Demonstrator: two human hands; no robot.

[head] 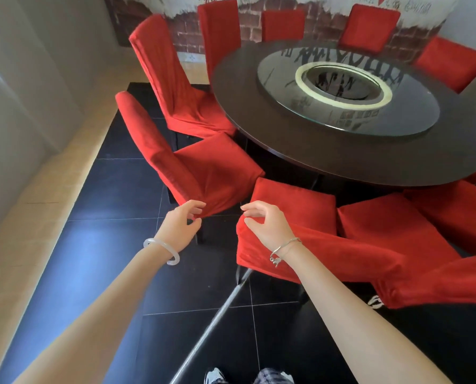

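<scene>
head view: i'm looking down at both bare arms reaching for two red-covered chairs at the near edge of the round dining table point(342, 173).
job in hand: i read it as tugging chair covers straight, one corner at a time.
done so far: every chair i can see around the table already wears its cover; the ones at the far side look smooth enough.
left to do: the side chair cover point(217, 164) has creases fanning in toward its near seat corner, and the near chair cover point(328, 253) is rumpled along the top of the backrest. the next chair along on the left sags in folds too. i'd call this the early part.
left hand point(182, 221): fingers point(196, 207) curled with the thumb under them, nipping the gathered near corner of the side chair cover; the pull lines run straight to that pinch.
right hand point(264, 224): lies on the top left corner of the near chair cover, fingertips point(246, 209) bent down onto the cloth. i cannot tell whether a fold is caught between them or they only rest there.
also in shot: a metal pole point(217, 314) leans up against the near chair, over the black floor tiles.
</scene>
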